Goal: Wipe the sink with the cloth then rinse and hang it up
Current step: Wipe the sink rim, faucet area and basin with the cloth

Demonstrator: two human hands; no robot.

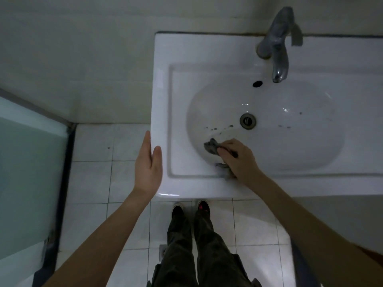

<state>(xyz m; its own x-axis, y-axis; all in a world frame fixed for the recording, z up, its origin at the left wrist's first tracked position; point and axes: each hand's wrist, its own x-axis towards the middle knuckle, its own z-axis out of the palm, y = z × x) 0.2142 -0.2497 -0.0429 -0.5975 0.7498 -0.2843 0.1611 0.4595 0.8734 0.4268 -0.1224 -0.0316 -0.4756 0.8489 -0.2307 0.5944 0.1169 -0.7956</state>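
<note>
Two bare hands are at the white sink (163, 100). The right hand (238, 160) is down in the bowl, on the near left side. Its fingers are curled round a grey cloth (211, 147) and hold it in a bunch. The cloth is pressed on the white slope of the bowl. One bit of it sticks out past the fingertips, and another bit pokes out under the hand by the bowl's front edge.

The left hand (148, 164) is at the left side of the sink, near the front corner. Its fingers are straight and close together, flat along the outside edge. The thumb lies on top of the rim. It holds nothing.

Some dark spots (219, 128) sit in the bowl, just past the cloth, between it and the drain (247, 121). A few more spots are on the right side of the bowl. The drain is a round metal ring in the middle. Further back there is a small dark hole (257, 83), and the metal tap (277, 44) stands at the back with its spout over the bowl. No water shows under the spout.

Below the sink the floor (93, 179) has pale square tiles. The person's dark shoes (178, 210) stand close to the front of the sink, toes just under its edge. A frosted glass panel (24, 162) with a dark frame is on the far left.
</note>
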